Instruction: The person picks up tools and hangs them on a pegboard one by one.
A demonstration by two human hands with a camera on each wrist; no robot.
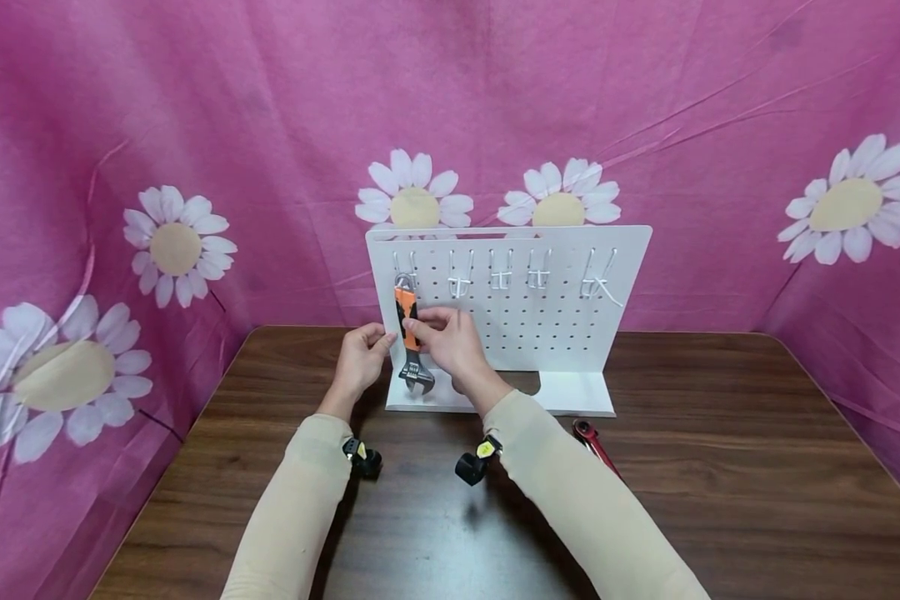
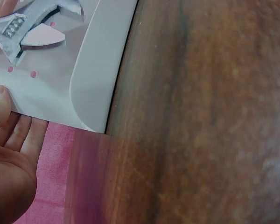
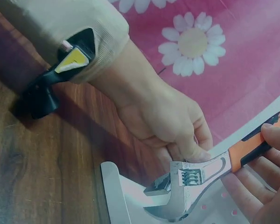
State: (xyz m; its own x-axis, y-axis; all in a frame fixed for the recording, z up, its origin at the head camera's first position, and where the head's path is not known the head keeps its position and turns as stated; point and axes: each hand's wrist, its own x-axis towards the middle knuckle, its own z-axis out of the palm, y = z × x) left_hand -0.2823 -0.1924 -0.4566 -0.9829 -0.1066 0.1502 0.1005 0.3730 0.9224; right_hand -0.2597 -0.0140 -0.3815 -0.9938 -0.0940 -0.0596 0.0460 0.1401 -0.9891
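Note:
An adjustable wrench (image 1: pixel 408 321) with an orange and black handle hangs head-down before the left side of a white pegboard (image 1: pixel 532 333). My right hand (image 1: pixel 456 343) pinches its handle between thumb and fingers. The handle's top end meets the leftmost hook (image 1: pixel 411 260); whether the hook passes through its hole I cannot tell. My left hand (image 1: pixel 362 360) holds the board's left edge, thumb on the front and fingers behind, as the left wrist view shows. In the right wrist view the wrench's metal head (image 3: pixel 184 186) appears close up, near the left hand (image 3: pixel 165 116).
Several more wire hooks (image 1: pixel 500 275) line the board's upper part, the rightmost one askew. A red-handled tool (image 1: pixel 598 448) with a round metal head lies on the brown wooden table (image 1: pixel 720 467), partly hidden by the right sleeve. Pink flowered cloth (image 1: pixel 285 100) surrounds the table.

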